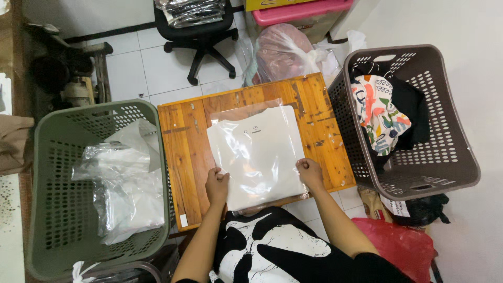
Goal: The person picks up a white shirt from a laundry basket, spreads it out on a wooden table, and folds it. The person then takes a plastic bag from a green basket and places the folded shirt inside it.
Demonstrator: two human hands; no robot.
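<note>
A white folded garment in a clear plastic bag (257, 149) lies flat on a small wooden table (183, 152). My left hand (216, 184) grips the bag's near left edge. My right hand (310, 173) pinches the bag's near right edge. Both hands rest on the bag close to the table's front edge. A black and white patterned garment (272, 246) lies on my lap below the table.
A green basket (52, 173) at left holds several bagged white items (126, 183). A grey basket (445, 157) at right holds a colourful patterned cloth (377, 112) and dark clothes. A black office chair (199, 31), a pink bin (298, 10) and a red bag (403, 243) stand around.
</note>
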